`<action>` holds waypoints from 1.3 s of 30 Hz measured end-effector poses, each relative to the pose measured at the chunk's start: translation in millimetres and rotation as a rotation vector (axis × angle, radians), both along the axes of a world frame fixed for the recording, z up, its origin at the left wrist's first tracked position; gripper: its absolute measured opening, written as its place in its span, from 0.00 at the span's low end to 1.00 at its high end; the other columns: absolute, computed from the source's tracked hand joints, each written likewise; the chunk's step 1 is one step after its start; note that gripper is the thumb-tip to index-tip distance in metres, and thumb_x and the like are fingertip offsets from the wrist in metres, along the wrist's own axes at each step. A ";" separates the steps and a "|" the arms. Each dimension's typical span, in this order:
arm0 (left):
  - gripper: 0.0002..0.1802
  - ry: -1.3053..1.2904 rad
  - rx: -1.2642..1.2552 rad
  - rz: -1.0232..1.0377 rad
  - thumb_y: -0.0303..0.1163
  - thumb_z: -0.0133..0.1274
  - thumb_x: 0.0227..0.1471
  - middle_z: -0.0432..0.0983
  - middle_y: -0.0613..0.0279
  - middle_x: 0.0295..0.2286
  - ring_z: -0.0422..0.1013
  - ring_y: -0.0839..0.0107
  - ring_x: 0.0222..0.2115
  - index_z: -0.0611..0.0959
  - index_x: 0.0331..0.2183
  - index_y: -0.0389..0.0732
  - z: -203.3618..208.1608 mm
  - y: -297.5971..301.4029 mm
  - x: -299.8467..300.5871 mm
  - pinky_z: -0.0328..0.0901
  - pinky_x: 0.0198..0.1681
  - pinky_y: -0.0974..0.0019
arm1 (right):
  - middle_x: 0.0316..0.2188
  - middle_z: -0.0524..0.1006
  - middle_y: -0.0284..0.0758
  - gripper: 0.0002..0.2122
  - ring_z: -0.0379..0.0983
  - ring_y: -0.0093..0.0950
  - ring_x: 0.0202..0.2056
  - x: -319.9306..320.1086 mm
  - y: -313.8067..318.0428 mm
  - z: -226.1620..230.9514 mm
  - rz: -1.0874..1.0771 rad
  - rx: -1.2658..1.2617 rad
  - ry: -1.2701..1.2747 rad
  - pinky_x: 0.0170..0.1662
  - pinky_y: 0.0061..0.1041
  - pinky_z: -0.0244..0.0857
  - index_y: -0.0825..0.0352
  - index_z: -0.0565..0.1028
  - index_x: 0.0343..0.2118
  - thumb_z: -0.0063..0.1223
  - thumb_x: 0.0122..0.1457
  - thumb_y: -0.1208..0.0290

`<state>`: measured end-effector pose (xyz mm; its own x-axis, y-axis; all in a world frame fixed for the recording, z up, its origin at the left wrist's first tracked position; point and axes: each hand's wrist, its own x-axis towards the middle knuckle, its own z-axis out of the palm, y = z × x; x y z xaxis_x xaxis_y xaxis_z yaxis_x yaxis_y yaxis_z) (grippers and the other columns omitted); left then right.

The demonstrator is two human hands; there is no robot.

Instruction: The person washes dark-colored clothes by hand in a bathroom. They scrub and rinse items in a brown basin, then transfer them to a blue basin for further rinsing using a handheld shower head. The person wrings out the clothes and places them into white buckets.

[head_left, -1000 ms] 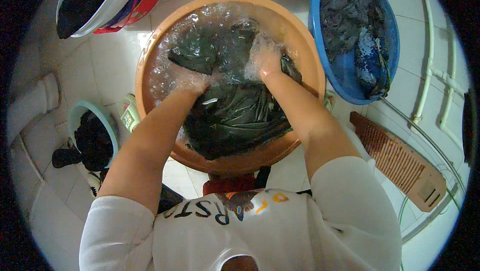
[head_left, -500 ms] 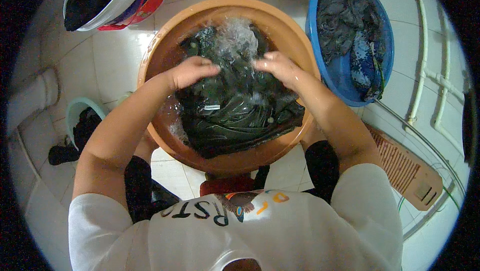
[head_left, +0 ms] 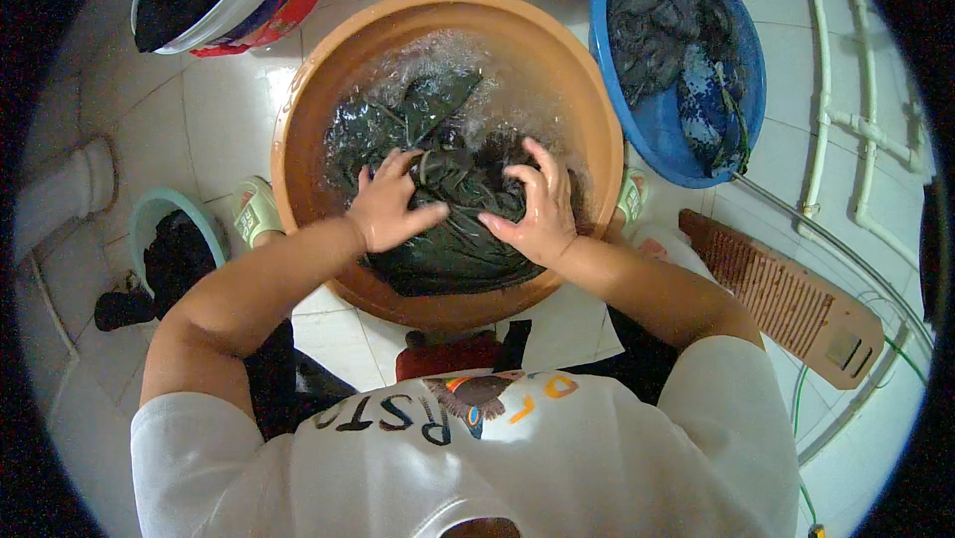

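Observation:
A dark green wet garment [head_left: 448, 260] lies bunched in the water of a large orange basin [head_left: 298, 130]. My left hand [head_left: 391, 208] rests over its left side, thumb and fingers spread apart. On the other side my right hand [head_left: 537, 202] has its fingers stretched and curved above the cloth, thumb pointing inward. Between the two hands the fabric is gathered in a lump. Neither hand grips the garment. Part of the cloth reaches toward the far side of the basin, where the water is foamy.
At far right stands a blue basin [head_left: 602, 41] with dark wet clothes. White buckets [head_left: 279, 11] stand at the back, the left one holding dark cloth. A brown washboard [head_left: 786, 299] lies at right near wall pipes [head_left: 824, 90]. A small pale green basin [head_left: 149, 210] sits at left.
Both hands have come nearer to me and spread their fingers. The garment, stretched out before, is now bunched toward the near side, leaving more foamy water showing at the far side.

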<state>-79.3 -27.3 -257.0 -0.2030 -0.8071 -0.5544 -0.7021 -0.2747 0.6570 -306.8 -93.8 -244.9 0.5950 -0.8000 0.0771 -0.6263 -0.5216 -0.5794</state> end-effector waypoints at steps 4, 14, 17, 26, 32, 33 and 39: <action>0.45 -0.256 -0.129 -0.073 0.60 0.54 0.33 0.27 0.51 0.58 0.29 0.40 0.57 0.64 0.52 0.50 -7.1 26.1 -28.3 0.37 0.49 0.28 | 0.58 0.46 0.46 0.33 0.37 0.60 0.56 -16.3 16.3 -12.3 0.516 0.053 0.106 0.48 0.69 0.36 0.45 0.66 0.47 0.58 0.33 0.43; 0.40 -0.491 -0.010 0.061 0.56 0.52 0.39 0.57 0.52 0.50 0.55 0.52 0.50 0.64 0.52 0.49 -83.3 -35.1 -35.8 0.50 0.51 0.47 | 0.49 0.62 0.39 0.24 0.54 0.45 0.50 7.3 -38.5 -99.1 0.379 -0.051 0.375 0.47 0.55 0.49 0.49 0.71 0.37 0.57 0.35 0.46; 0.36 -0.670 0.036 -0.076 0.56 0.49 0.42 0.70 0.49 0.41 0.64 0.55 0.44 0.68 0.49 0.43 -51.3 -78.0 -28.7 0.56 0.49 0.52 | 0.41 0.67 0.42 0.20 0.62 0.41 0.44 18.4 -61.4 -109.5 0.419 -0.057 0.486 0.45 0.45 0.55 0.53 0.74 0.32 0.55 0.37 0.47; 0.35 -0.540 0.491 -0.130 0.59 0.33 0.49 0.61 0.53 0.49 0.60 0.56 0.49 0.62 0.53 0.47 -106.5 -110.4 -4.5 0.52 0.52 0.52 | 0.35 0.70 0.47 0.20 0.66 0.43 0.39 53.8 -102.5 -101.9 0.072 0.124 0.369 0.42 0.38 0.62 0.65 0.74 0.32 0.51 0.45 0.51; 0.43 -0.030 0.338 -0.038 0.68 0.24 0.46 0.54 0.59 0.54 0.52 0.58 0.55 0.62 0.54 0.48 -145.9 -121.3 33.6 0.41 0.58 0.56 | 0.42 0.69 0.53 0.27 0.64 0.46 0.46 69.7 -144.7 -93.6 -0.185 0.660 0.308 0.49 0.36 0.57 0.73 0.70 0.40 0.41 0.52 0.49; 0.40 -0.049 0.398 0.046 0.66 0.29 0.45 0.57 0.58 0.53 0.54 0.58 0.54 0.64 0.53 0.48 -129.8 -121.4 43.3 0.45 0.57 0.56 | 0.43 0.69 0.52 0.29 0.64 0.46 0.47 68.3 -145.6 -86.7 -0.245 0.736 0.273 0.50 0.35 0.55 0.73 0.70 0.41 0.40 0.52 0.46; 0.32 -0.173 0.349 -0.218 0.53 0.51 0.38 0.72 0.53 0.40 0.66 0.54 0.44 0.75 0.45 0.44 -16.6 -74.8 87.6 0.51 0.53 0.64 | 0.40 0.72 0.39 0.22 0.68 0.32 0.41 10.6 -108.1 -34.7 -0.572 1.562 -0.289 0.48 0.30 0.58 0.71 0.69 0.43 0.42 0.56 0.55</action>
<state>8.3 -102.2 -273.6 -0.2281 -0.5138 -0.8270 -0.8597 -0.2923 0.4188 -296.3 -202.0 -279.6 0.3319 -0.3038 -0.8931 -0.3070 0.8604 -0.4068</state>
